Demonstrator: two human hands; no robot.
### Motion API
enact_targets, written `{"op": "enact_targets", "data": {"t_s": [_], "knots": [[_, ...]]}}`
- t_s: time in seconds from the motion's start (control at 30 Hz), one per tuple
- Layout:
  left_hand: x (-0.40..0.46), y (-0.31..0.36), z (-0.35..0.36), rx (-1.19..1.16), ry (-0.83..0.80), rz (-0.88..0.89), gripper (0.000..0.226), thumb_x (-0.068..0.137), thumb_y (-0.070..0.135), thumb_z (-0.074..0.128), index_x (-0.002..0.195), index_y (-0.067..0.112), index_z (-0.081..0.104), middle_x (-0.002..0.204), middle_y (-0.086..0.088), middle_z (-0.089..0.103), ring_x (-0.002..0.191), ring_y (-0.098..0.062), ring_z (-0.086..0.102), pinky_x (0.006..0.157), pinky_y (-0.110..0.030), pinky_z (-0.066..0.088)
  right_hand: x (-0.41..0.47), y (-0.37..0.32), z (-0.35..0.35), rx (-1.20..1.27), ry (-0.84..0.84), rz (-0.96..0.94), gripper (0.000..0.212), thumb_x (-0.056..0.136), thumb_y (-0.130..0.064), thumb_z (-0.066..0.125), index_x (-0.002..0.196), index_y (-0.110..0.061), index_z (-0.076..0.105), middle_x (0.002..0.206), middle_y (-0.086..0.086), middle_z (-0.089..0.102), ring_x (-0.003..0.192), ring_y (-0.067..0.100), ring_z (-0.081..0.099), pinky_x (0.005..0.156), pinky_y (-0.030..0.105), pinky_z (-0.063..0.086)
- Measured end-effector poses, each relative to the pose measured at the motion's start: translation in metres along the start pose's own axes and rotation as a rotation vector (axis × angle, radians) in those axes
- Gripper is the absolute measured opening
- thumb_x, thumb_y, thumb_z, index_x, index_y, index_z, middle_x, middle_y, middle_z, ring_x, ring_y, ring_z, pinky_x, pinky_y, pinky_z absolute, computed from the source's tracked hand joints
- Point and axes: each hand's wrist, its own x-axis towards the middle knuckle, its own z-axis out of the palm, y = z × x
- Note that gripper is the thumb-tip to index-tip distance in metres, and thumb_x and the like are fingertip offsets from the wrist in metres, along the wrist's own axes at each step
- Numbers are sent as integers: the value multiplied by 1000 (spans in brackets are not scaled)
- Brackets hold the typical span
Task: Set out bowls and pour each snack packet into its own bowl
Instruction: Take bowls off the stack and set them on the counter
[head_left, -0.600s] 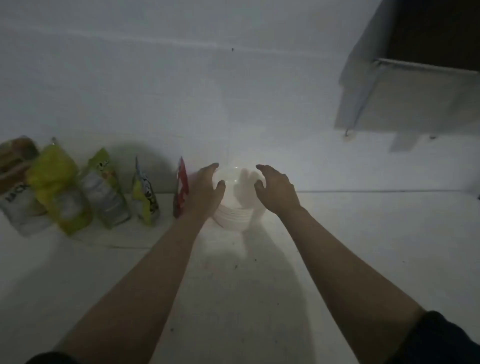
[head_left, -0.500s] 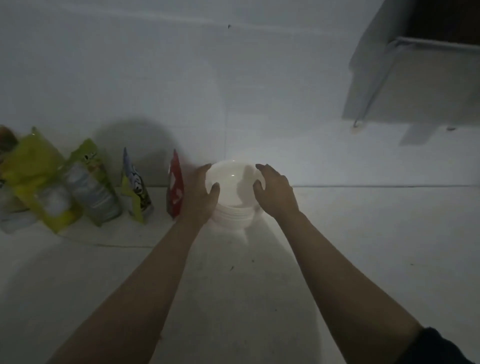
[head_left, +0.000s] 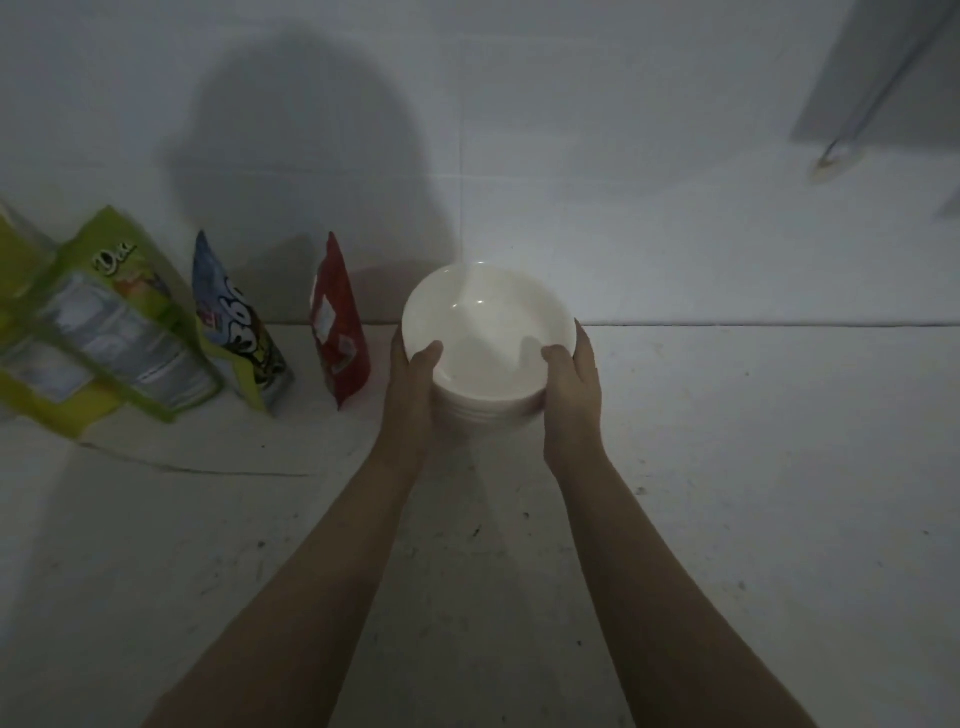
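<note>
So both hands are on the stack of white bowls now. The left hand holds the left side, thumb hooked over the rim and fingers wrapped round the outside, and the right hand mirrors it on the right side. That's a two-sided grip clamped on the stack, not just resting there. The stack sits on the white table close to the back wall, dead centre between the two hands, so neither hand is really nearer. It's nested upright with the open mouth facing up, and I can make out a few rims layered below the top bowl, though I can't count them for sure.

The snack packets stand to the left along the wall: the red packet just beside the left hand, then the blue packet, then the green packet further out. My guess is the stack needs pulling toward the person and then splitting up, since there's bare table in front.

Compared with half a second ago, the hands were only closing in with fingers spread around the rim; now the thumbs have dropped over the edge and the hold looks set. The camera has also come in closer.
</note>
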Motion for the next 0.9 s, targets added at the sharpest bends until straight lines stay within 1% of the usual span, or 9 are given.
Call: {"op": "enact_targets", "data": {"t_s": [0.07,0.13,0.23,0.37,0.47,0.6,0.67,0.77,0.9], "knots": [[-2,3,3,-45,10,-12,87,64,49,62,143,20,39,136,-5,56,120,-19,56,100,-37,47,-1,-4,2,40,6,29,47,94,-18,46,139,-31,47,128,-8,57,113,12,53,82,24,47],[-5,5,2,-58,9,-1,85,65,48,62,143,22,40,135,-4,56,120,-19,56,100,-36,47,-5,-8,3,65,8,55,48,93,-16,45,140,-30,47,128,-7,57,113,14,53,78,22,45],[-21,11,-3,-41,-18,6,82,67,50,62,142,25,42,134,0,57,122,-17,55,101,-37,46,-22,-17,1,75,9,77,50,93,-16,44,140,-32,46,126,-8,57,112,14,53,80,26,45],[-61,30,-15,-52,-9,54,81,64,50,62,139,27,44,130,5,59,117,-11,56,99,-32,46,-65,-36,-6,82,-25,56,49,92,-15,44,137,-32,47,124,-10,58,112,13,54,85,28,46],[-102,43,-36,-60,-10,62,76,64,50,62,136,33,44,129,8,58,118,-12,55,100,-35,46,-113,-48,-8,67,-59,23,45,92,-14,45,133,-32,50,116,-14,59,107,9,55,82,29,49],[-157,52,-82,-55,10,66,74,68,46,62,139,35,41,129,10,57,118,-12,54,101,-39,46,-183,-51,2,37,-92,-2,46,92,-12,45,134,-29,49,117,-10,58,107,11,54,78,28,50],[-177,56,-111,-57,32,75,66,72,42,60,136,36,44,128,10,59,117,-12,55,103,-43,45,-215,-47,16,22,-108,-11,46,92,-11,46,134,-28,49,117,-12,58,107,11,54,80,30,52],[-199,67,-161,-50,63,91,56,76,36,55,131,37,47,125,10,60,116,-13,56,105,-46,44,-259,-40,48,0,-124,-49,47,90,-12,49,134,-29,49,116,-13,58,106,11,56,82,32,54],[-224,86,-237,-51,120,89,58,73,33,55,131,31,49,124,5,61,115,-17,56,103,-46,44,-318,-29,102,9,-155,-42,49,88,-8,50,132,-29,48,111,-16,56,103,11,55,81,32,55]]}}
